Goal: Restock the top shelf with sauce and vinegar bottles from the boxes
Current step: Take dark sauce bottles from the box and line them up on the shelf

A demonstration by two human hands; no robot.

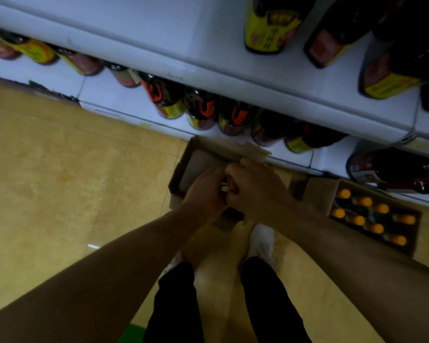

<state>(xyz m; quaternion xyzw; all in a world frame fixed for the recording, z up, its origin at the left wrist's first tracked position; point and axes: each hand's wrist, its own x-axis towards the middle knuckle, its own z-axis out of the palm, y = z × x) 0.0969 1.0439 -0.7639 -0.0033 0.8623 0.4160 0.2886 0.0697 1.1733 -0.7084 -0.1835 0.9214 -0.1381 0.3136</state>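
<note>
Both of my hands meet over an open cardboard box (196, 159) on the floor. My left hand (204, 191) and my right hand (254, 186) are closed together around a small dark bottle (227, 186), mostly hidden by the fingers. That box looks almost bare inside. To the right, a second cardboard box (415, 226) holds several dark bottles with orange caps (357, 220). The top shelf (159, 33) runs across the upper frame, white, with large dark bottles with yellow labels (270, 28) at its right end.
A lower shelf (102, 92) carries a row of dark sauce bottles with orange and yellow labels (203, 110). Yellow tiled floor (72, 181) spreads to the left. My legs and white shoes (261, 241) stand just behind the boxes.
</note>
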